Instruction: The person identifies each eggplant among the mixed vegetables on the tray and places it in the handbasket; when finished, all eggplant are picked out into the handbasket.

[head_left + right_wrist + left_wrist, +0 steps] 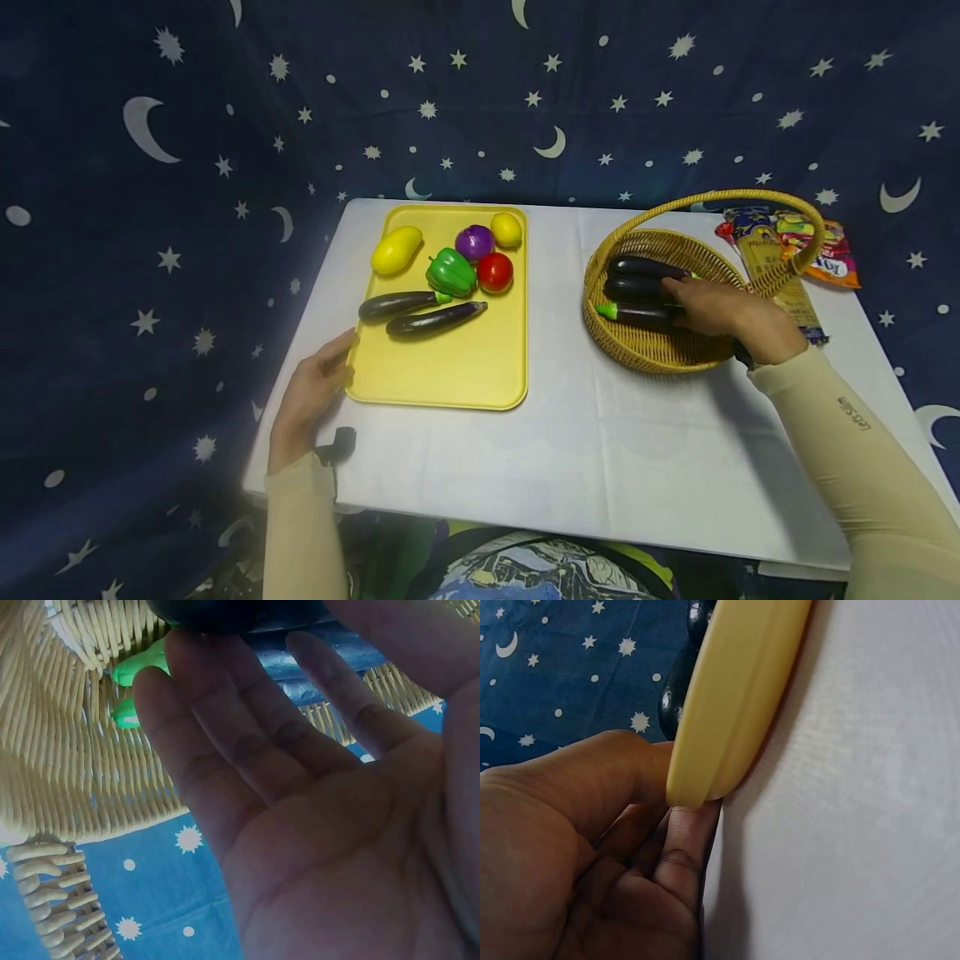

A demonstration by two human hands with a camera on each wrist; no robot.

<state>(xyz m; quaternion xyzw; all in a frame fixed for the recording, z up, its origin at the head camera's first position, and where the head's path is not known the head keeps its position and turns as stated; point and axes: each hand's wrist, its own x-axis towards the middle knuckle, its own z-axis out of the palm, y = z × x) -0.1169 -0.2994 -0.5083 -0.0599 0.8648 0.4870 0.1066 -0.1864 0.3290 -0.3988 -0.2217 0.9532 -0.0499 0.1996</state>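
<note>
My left hand (313, 398) holds the left edge of a yellow tray (442, 379); in the left wrist view its thumb (630, 765) lies against the rim and fingers sit beneath. Two eggplants (435, 321), a green bell pepper (452, 273), a tomato (495, 272), a purple onion (475, 242), a lemon (506, 229) and a yellow mango (397, 251) lie on the tray. Inside the wicker basket (645, 360), my right hand (708, 308) reaches to the nearest of three eggplants (637, 314). Its fingers (247, 742) are spread and fairly straight, some tips partly hidden by that dark eggplant.
The basket's tall handle (720, 196) arches over its opening. Behind it on the right lie a long pasta packet (772, 250) and a colourful snack bag (832, 258). A white-covered table (555, 467) bears everything, with a star-patterned curtain (465, 108) behind.
</note>
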